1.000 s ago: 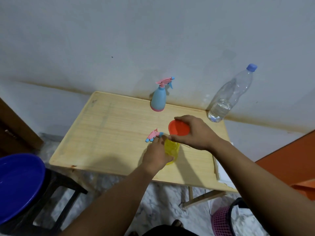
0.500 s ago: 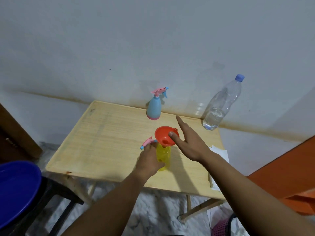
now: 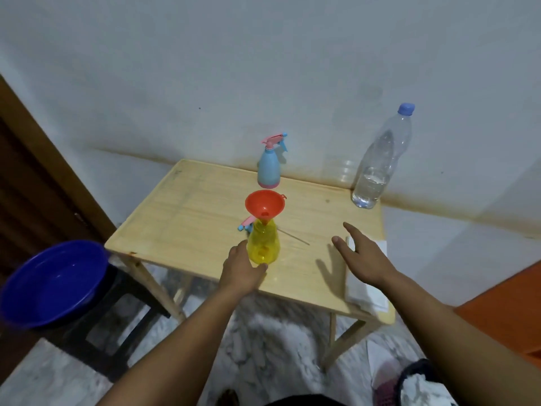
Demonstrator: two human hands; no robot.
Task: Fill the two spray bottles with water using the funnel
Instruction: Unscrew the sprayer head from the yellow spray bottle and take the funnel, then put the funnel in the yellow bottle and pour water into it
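A yellow spray bottle stands uncapped near the front of the wooden table, with an orange funnel seated in its neck. Its pink and blue spray head lies on the table just behind it. My left hand cups the bottle's base from the front left. My right hand hovers to the right, fingers spread and empty. A blue spray bottle with a pink head stands at the back. A clear water bottle, blue-capped and partly full, leans at the back right corner.
A blue basin rests on a dark stool left of the table. White folded paper lies along the table's right edge under my right wrist. A pink basket and an orange surface sit at the lower right.
My right hand let go of the funnel, which stays in the yellow bottle's neck, and moved off to the right. My left hand slid down to the bottle's base.
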